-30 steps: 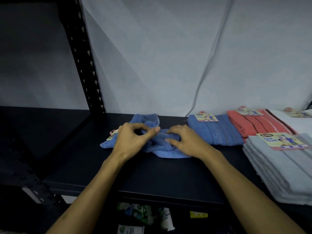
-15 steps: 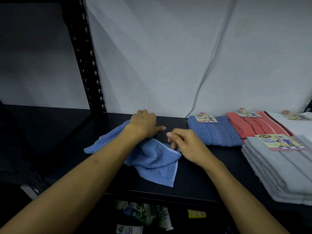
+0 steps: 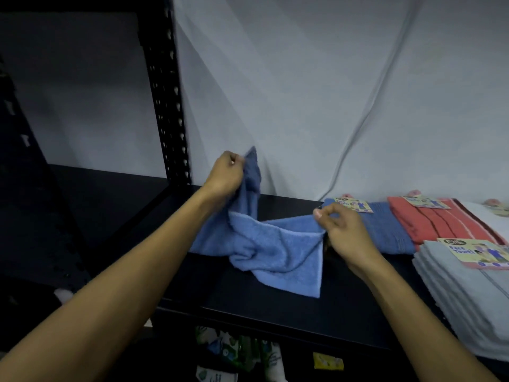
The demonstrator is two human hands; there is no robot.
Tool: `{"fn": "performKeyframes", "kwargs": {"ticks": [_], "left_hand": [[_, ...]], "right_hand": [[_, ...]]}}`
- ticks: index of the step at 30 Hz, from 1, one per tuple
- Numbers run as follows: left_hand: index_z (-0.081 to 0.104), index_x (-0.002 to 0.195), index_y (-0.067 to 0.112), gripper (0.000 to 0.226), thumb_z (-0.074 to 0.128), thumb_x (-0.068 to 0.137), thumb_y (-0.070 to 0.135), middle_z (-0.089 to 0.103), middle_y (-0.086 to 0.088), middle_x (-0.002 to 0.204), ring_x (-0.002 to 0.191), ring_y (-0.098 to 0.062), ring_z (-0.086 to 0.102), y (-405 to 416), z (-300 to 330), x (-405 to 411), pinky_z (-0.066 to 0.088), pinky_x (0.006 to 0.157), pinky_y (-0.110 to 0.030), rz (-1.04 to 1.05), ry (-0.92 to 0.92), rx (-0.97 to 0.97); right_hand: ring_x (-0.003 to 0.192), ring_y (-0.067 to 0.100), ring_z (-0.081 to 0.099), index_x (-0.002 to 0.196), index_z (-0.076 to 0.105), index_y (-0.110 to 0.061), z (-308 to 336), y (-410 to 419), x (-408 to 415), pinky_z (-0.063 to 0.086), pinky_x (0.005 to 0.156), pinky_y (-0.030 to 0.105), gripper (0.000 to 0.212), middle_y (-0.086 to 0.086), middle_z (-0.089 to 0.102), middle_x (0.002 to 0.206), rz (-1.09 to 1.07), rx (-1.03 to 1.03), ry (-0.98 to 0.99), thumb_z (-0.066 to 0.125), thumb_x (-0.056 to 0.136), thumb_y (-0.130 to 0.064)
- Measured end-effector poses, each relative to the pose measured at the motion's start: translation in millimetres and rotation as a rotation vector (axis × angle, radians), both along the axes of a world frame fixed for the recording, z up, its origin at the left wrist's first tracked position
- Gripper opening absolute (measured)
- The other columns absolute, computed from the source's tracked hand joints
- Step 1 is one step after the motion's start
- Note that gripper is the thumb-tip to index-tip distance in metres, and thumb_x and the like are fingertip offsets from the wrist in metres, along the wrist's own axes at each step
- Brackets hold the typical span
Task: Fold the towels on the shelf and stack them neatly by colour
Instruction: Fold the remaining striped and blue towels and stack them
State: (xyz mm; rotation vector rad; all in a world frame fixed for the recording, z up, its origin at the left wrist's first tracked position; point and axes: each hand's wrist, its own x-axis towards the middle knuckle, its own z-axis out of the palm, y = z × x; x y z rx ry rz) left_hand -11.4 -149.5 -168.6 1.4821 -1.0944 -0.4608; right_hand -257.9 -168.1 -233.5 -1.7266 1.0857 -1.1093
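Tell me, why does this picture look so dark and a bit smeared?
Head view: dim light leaves the black shelf nearly featureless; the left hand lifting the loose blue towel is softened by motion blur; the wide lens bends the shelf post and edges; no glare.

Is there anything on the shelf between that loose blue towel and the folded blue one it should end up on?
Nothing visible. The loose blue towel, held by the left hand and the right hand, lies just left of the folded blue towel. Only the right hand and bare black shelf lie between them.
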Motion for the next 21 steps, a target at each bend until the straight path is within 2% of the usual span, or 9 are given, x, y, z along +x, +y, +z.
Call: {"fn": "performKeyframes", "kwargs": {"ticks": [3,6,9,11,14,15,17,19,21], "left_hand": [[0.063,0.098,0.009,0.019,0.045,0.105,0.014,0.069,-0.007,0.095,0.093,-0.022,0.067,3,42,6,0.055,0.08,-0.031,-0.09,0.312,-0.119],[0.06,0.106,0.012,0.016,0.047,0.105,0.021,0.068,-0.004,0.096,0.085,-0.019,0.066,12,75,5,0.054,0.064,-0.03,-0.175,0.396,-0.184],[0.05,0.096,0.02,0.017,0.044,0.108,0.03,0.063,-0.001,0.092,0.077,-0.016,0.064,20,75,-4,0.053,0.06,-0.031,-0.225,0.273,-0.165],[0.048,0.093,0.021,0.017,0.046,0.107,0.029,0.061,0.001,0.083,0.07,-0.014,0.062,26,53,-16,0.051,0.061,-0.03,-0.236,0.134,-0.12],[0.047,0.106,0.013,0.019,0.059,0.102,0.028,0.068,0.0,0.078,0.063,-0.005,0.061,28,-5,-34,0.051,0.063,-0.025,-0.393,-0.035,0.015],[0.047,0.115,0.013,0.035,0.065,0.097,0.037,0.073,-0.003,0.09,0.074,-0.005,0.067,27,-25,-39,0.055,0.073,-0.027,-0.447,-0.097,0.074],[0.042,0.136,0.03,0.064,0.069,0.085,0.058,0.07,-0.001,0.12,0.107,-0.005,0.068,32,-52,-48,0.053,0.101,-0.035,-0.507,-0.232,0.146],[0.031,0.146,0.05,0.076,0.069,0.083,0.067,0.065,0.005,0.13,0.12,-0.001,0.061,38,-60,-52,0.046,0.109,-0.03,-0.518,-0.289,0.15],[0.025,0.15,0.055,0.081,0.07,0.082,0.066,0.063,0.01,0.131,0.123,0.0,0.056,44,-64,-53,0.043,0.108,-0.023,-0.525,-0.361,0.129]], "right_hand": [[0.065,0.019,0.058,0.079,0.057,-0.014,32,-17,3,0.048,0.064,0.037,0.024,0.01,0.064,0.072,-0.085,-0.075,-0.075,0.062,0.099,-0.026],[0.057,0.017,0.051,0.082,0.054,-0.014,74,-24,9,0.043,0.06,0.036,0.023,0.008,0.058,0.067,-0.101,-0.238,-0.121,0.059,0.101,-0.026],[0.049,0.01,0.041,0.087,0.05,-0.008,89,-12,13,0.036,0.05,0.027,0.024,0.007,0.05,0.061,-0.055,-0.369,-0.012,0.055,0.102,-0.027],[0.048,0.005,0.039,0.087,0.05,-0.009,73,-3,14,0.033,0.051,0.022,0.023,-0.002,0.048,0.06,-0.024,-0.396,0.12,0.055,0.102,-0.027],[0.054,0.003,0.04,0.084,0.049,-0.015,33,9,11,0.033,0.056,0.025,0.024,-0.008,0.047,0.06,0.039,-0.353,0.241,0.057,0.101,-0.029],[0.055,0.003,0.042,0.083,0.05,-0.017,23,13,8,0.035,0.058,0.028,0.025,-0.008,0.049,0.061,0.084,-0.311,0.244,0.057,0.1,-0.034],[0.067,0.005,0.055,0.086,0.055,-0.021,11,20,-2,0.047,0.067,0.035,0.03,-0.009,0.061,0.073,0.175,-0.233,0.291,0.051,0.099,-0.048],[0.092,0.01,0.065,0.096,0.061,-0.023,4,22,-18,0.052,0.087,0.04,0.028,-0.007,0.069,0.094,0.206,-0.236,0.343,0.044,0.103,-0.045],[0.1,0.007,0.063,0.108,0.062,-0.026,-3,22,-36,0.05,0.093,0.033,0.014,-0.011,0.068,0.102,0.173,-0.287,0.426,0.049,0.105,-0.028]]}}
